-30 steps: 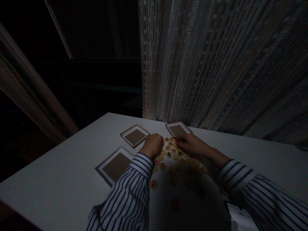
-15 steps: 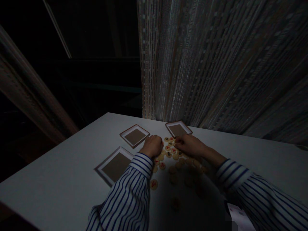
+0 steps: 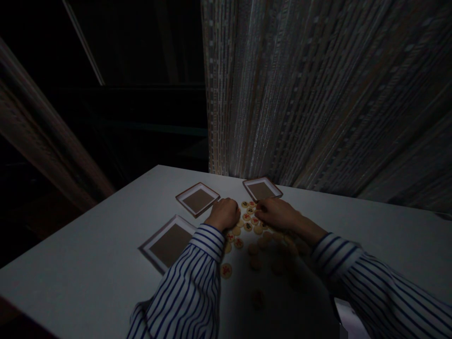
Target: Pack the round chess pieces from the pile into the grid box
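Note:
Many round wooden Chinese chess pieces [image 3: 254,220] lie loosely on the white table, some with red or black characters up and others showing plain faces. My left hand [image 3: 223,214] is closed and rests at the left edge of the pieces; whatever its curled fingers hold is hidden. Across the pieces, my right hand [image 3: 278,213] has thumb and fingers drawn together at the far right of the pile. Too little shows at its fingertips to make out what is in them. One red-marked chess piece [image 3: 226,270] lies apart, beside my left sleeve.
A small shallow box [image 3: 179,199] stands beyond my left hand, and a similar box [image 3: 280,193] lies behind the pieces. A larger tray or lid [image 3: 144,248] is partly under my left forearm. A bead-like string curtain [image 3: 254,94] hangs behind the white table [image 3: 106,235]. The light is dim.
My right forearm and sleeve have shifted slightly to the left, and the right fingers have turned a little at the pile. My left hand stays in place.

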Available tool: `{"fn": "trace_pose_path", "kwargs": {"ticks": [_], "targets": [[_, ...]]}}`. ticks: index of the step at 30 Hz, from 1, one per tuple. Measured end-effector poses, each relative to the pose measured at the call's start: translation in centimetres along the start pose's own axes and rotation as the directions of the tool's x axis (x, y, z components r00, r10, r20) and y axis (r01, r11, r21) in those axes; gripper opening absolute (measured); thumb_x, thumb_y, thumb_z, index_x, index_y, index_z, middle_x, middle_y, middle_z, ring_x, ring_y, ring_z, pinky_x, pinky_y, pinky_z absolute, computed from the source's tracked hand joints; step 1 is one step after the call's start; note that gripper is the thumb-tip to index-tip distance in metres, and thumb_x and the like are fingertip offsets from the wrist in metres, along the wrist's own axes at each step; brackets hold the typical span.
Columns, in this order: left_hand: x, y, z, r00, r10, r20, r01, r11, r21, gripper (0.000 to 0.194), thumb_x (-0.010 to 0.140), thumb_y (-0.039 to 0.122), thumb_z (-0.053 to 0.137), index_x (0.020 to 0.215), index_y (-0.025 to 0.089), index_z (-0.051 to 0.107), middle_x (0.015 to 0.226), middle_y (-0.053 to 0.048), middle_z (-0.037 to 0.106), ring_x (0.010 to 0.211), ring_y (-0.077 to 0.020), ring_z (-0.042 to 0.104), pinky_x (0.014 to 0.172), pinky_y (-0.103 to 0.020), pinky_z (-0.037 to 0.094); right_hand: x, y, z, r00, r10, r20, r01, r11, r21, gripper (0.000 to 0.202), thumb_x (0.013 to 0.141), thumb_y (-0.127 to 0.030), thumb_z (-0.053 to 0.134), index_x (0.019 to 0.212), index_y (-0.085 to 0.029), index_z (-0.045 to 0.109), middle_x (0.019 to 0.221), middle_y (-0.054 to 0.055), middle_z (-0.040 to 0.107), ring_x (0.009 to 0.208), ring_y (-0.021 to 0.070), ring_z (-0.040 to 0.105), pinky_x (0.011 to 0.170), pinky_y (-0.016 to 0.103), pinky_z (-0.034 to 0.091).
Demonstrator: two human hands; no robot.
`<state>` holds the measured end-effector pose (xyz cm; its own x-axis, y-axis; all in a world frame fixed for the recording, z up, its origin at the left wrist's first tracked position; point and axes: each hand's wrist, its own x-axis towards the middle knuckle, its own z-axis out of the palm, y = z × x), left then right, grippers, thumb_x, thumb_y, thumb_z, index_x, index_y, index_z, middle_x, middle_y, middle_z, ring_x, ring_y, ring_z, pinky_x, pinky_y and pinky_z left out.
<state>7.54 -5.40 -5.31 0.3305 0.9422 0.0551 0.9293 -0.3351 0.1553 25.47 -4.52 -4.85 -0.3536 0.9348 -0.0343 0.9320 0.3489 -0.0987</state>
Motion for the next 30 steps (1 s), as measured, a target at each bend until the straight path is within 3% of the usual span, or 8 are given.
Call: {"fn": "trace_pose_path", "kwargs": {"ticks": [11, 19, 23, 30], "targets": [[0.0, 0.2, -0.5, 1.000, -0.008, -0.029, 0.008, 1.000, -0.010, 0.028, 0.081, 0.028, 0.043, 0.084, 0.015, 0.068, 0.092, -0.015, 0.069, 0.091, -0.0259, 0.063, 0.079, -0.033, 0.046, 0.0, -0.5, 0.0, 0.999, 0.034, -0.002, -0.034, 0.999, 0.014, 0.023, 0.076, -0.029, 0.048, 0.088, -0.019, 0.065, 0.086, 0.010, 0.068, 0.080, 0.0228, 0.062, 0.064, 0.029, 0.037], [0.1, 0.3, -0.6, 0.996, 0.021, -0.089, -0.027, 0.998, -0.058, 0.033, 0.083, 0.027, 0.042, 0.102, 0.014, 0.065, 0.103, -0.015, 0.066, 0.099, -0.0264, 0.060, 0.084, -0.035, 0.044, 0.1, 0.1, -0.2, 0.999, 0.032, -0.040, -0.022, 0.974, 0.227, 0.019, 0.072, -0.025, 0.053, 0.083, -0.017, 0.066, 0.079, 0.007, 0.068, 0.075, 0.0190, 0.060, 0.062, 0.026, 0.037], [0.3, 0.4, -0.5, 0.991, 0.069, -0.112, -0.080, 0.992, -0.100, 0.034, 0.084, 0.027, 0.041, 0.108, 0.016, 0.064, 0.106, -0.011, 0.066, 0.100, -0.0227, 0.059, 0.087, -0.032, 0.043, 0.4, 0.5, -0.3, 0.998, 0.052, -0.031, -0.034, 0.899, 0.437, 0.016, 0.071, -0.024, 0.055, 0.078, -0.015, 0.067, 0.071, 0.003, 0.066, 0.067, 0.0150, 0.058, 0.059, 0.024, 0.039], [0.6, 0.6, -0.2, 0.974, 0.126, -0.188, -0.188, 0.912, -0.365, 0.030, 0.083, 0.027, 0.046, 0.101, 0.017, 0.067, 0.103, -0.009, 0.068, 0.097, -0.0207, 0.062, 0.085, -0.028, 0.044, 0.2, 0.7, -1.0, 0.990, 0.138, 0.040, -0.122, 0.650, 0.750, 0.017, 0.071, -0.028, 0.056, 0.074, -0.014, 0.066, 0.062, 0.000, 0.061, 0.053, 0.0099, 0.051, 0.050, 0.021, 0.038]]}}
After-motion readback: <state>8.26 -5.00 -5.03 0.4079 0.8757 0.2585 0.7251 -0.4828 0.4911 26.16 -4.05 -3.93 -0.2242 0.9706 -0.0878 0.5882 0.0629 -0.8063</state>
